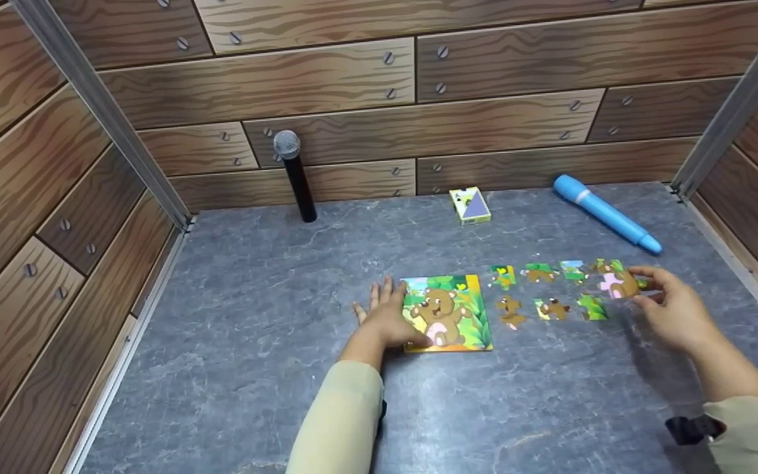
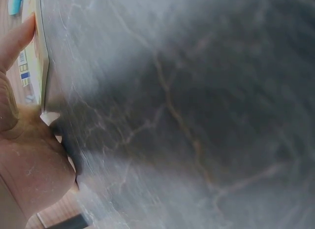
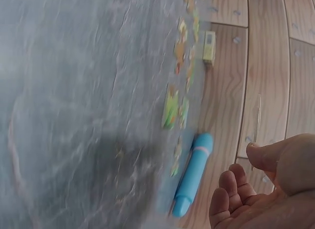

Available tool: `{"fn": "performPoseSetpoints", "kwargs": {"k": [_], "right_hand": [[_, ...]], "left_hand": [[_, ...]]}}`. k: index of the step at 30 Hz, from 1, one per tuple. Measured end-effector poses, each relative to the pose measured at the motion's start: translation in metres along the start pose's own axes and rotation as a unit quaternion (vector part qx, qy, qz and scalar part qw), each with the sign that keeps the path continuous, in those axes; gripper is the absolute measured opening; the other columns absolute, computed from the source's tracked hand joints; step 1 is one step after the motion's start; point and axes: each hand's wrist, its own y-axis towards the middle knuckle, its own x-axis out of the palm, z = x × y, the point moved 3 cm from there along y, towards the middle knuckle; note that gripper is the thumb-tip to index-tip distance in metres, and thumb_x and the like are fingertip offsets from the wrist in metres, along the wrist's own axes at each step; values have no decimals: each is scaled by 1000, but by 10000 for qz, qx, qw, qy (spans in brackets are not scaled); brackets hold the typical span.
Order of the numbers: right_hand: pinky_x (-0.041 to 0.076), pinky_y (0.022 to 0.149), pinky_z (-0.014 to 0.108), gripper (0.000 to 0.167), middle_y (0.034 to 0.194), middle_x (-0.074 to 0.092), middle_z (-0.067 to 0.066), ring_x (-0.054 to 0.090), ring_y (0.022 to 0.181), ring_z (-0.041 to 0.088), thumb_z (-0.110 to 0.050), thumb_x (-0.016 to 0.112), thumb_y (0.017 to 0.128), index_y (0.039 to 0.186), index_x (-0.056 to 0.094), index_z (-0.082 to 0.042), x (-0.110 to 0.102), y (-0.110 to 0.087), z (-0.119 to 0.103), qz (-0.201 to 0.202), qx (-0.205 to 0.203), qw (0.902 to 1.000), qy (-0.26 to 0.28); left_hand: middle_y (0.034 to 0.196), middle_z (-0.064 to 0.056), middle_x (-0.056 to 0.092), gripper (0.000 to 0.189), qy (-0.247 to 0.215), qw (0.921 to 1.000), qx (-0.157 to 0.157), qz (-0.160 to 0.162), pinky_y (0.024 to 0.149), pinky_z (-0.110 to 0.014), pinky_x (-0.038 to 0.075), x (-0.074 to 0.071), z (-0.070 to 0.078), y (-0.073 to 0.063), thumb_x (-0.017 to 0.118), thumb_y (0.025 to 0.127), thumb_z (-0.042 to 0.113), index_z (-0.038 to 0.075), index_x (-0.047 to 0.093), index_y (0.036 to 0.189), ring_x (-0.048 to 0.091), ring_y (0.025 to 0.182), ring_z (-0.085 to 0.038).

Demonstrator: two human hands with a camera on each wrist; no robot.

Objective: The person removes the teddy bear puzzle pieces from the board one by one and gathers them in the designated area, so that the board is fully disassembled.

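Observation:
In the head view, a square picture puzzle (image 1: 445, 316) of a brown bear lies flat on the table. My left hand (image 1: 385, 322) rests at its left side, fingers spread and thumb over the lower left corner; the left wrist view catches the thumb (image 2: 19, 42) against the board's edge. My right hand (image 1: 678, 313) pinches a brown and pink puzzle piece (image 1: 612, 285) between thumb and fingers, raised over the table. It appears edge-on as a thin piece (image 3: 258, 123) in the right wrist view. Several loose puzzle pieces (image 1: 552, 309) lie in two rows between the board and this hand.
Behind the pieces is a small card box (image 1: 470, 205). A blue pen-shaped microphone (image 1: 609, 214) lies at the back right, and a black microphone (image 1: 297, 181) stands at the back left. Wood-patterned walls (image 1: 339, 72) enclose the grey table (image 1: 241, 316) at the back and sides.

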Motion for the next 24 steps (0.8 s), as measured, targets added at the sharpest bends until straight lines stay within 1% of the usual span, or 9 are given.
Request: {"fn": "performPoseSetpoints", "kwargs": {"k": [4, 6, 8, 11, 13, 15, 17, 19, 24], "right_hand": [[46, 65, 17, 46, 129, 53, 48, 59, 108, 60, 9, 55, 102, 147, 45, 14, -4, 3, 13, -52, 65, 9999, -63], [51, 71, 24, 47, 129, 51, 50, 57, 111, 63, 9, 54, 102, 147, 43, 15, -5, 5, 21, -117, 171, 9997, -122], [52, 72, 26, 47, 130, 49, 50, 55, 113, 64, 8, 53, 102, 148, 42, 15, -5, 6, 29, -190, 290, 9993, -156], [53, 75, 38, 48, 130, 48, 50, 53, 114, 64, 7, 52, 102, 148, 41, 15, -5, 6, 40, -279, 500, 9981, -227], [53, 74, 39, 48, 130, 48, 50, 53, 115, 63, 6, 51, 103, 148, 40, 15, -5, 6, 46, -326, 635, 9971, -269], [52, 78, 49, 48, 130, 48, 50, 53, 114, 62, 7, 51, 102, 148, 40, 15, -4, 5, 51, -356, 725, 9962, -332], [51, 81, 55, 48, 128, 48, 50, 53, 112, 61, 7, 51, 102, 148, 39, 15, -3, 6, 55, -381, 762, 9957, -359], [49, 81, 54, 48, 126, 51, 49, 54, 111, 60, 8, 52, 101, 147, 40, 15, -2, 6, 58, -380, 734, 9958, -398], [46, 73, 40, 47, 118, 56, 46, 58, 102, 54, 8, 53, 99, 144, 43, 15, 1, 9, 63, -396, 687, 9958, -456]], "left_hand": [[178, -11, 6, 126, -17, 10000, 21, 24, 121, -72, -9, 1, 0, 0, 97, 70, 48, 17, 27, 170, -5, 163, -35], [178, -11, 6, 125, -22, 10000, 24, 24, 121, -72, -9, 1, 0, 0, 97, 70, 48, 17, 27, 170, -5, 163, -35], [178, -11, 6, 125, -24, 10000, 22, 22, 121, -72, -10, 1, 0, 0, 97, 71, 48, 17, 27, 170, -5, 163, -35], [178, -11, 6, 125, -22, 10000, 25, 22, 121, -72, -10, 1, 0, 0, 97, 71, 47, 17, 27, 170, -5, 163, -36], [178, -11, 5, 125, -3, 10000, 23, 15, 121, -72, -10, 1, 0, 1, 97, 70, 47, 17, 27, 170, -6, 163, -36], [178, -11, 5, 126, 9, 10000, 25, 14, 121, -72, -11, 1, -1, 1, 97, 70, 47, 17, 27, 170, -6, 163, -36], [178, -11, 4, 127, 19, 10000, 23, 14, 121, -72, -11, 1, -1, 2, 98, 70, 47, 17, 26, 170, -6, 163, -35], [178, -11, 4, 127, 30, 10000, 14, 13, 121, -72, -11, 1, -1, 2, 98, 69, 47, 17, 26, 170, -7, 163, -35], [178, -11, 5, 127, 4, 10000, 12, 25, 121, -71, -10, 1, -1, 1, 98, 69, 46, 17, 26, 170, -7, 163, -35]]}}
